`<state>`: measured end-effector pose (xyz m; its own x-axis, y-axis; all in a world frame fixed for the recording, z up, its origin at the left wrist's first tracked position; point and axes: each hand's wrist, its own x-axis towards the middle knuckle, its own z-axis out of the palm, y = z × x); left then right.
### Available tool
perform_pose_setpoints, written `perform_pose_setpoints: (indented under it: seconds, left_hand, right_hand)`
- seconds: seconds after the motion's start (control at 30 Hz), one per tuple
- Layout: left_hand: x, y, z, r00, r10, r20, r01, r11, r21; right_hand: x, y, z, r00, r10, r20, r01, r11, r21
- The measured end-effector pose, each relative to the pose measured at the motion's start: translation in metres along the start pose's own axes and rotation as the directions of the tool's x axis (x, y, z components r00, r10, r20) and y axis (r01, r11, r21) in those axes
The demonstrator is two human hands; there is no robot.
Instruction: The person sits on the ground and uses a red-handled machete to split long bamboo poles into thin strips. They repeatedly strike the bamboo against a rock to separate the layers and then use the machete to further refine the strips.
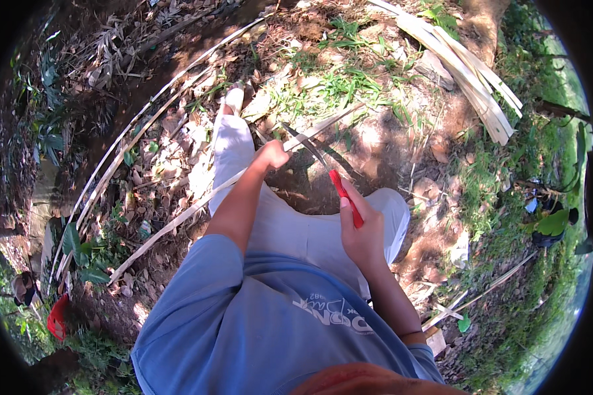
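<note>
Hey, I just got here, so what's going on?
A person in a blue T-shirt is working outdoors. Their left hand grips a long, pale, wood-like strip; their right hand holds a red-handled knife. The dark blade crosses the strip in view, though contact is unclear. More flat, pale strips lie on the ground ahead, to the right.

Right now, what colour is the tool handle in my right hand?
The handle is red, clearest in the head view.
</note>
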<state>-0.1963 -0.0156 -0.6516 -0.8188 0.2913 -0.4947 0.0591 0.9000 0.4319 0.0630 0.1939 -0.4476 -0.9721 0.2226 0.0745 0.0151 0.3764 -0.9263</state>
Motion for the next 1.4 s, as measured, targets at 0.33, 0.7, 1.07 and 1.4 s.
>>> perform_pose_setpoints:
  seconds: [0.33, 0.7, 1.07, 1.4]
  left_hand:
    - [-0.028, 0.008, -0.001, 0.972, -0.171, -0.160, 0.176, 0.984, 0.013]
    - [-0.030, 0.020, 0.013, 0.931, -0.102, -0.350, 0.162, 0.976, 0.146]
    - [-0.031, 0.025, 0.008, 0.930, -0.124, -0.347, 0.163, 0.983, 0.084]
    - [-0.026, 0.023, 0.005, 0.963, -0.164, -0.215, 0.181, 0.981, 0.063]
  right_hand:
    - [0.020, 0.011, 0.036, 0.997, -0.070, 0.039, 0.070, 0.998, 0.009]
    - [0.081, 0.062, 0.054, 0.992, -0.092, -0.090, 0.111, 0.965, 0.237]
    - [0.132, 0.116, 0.132, 0.979, -0.188, -0.082, 0.205, 0.913, 0.352]
    - [0.114, 0.119, 0.117, 0.990, -0.128, -0.060, 0.140, 0.950, 0.279]
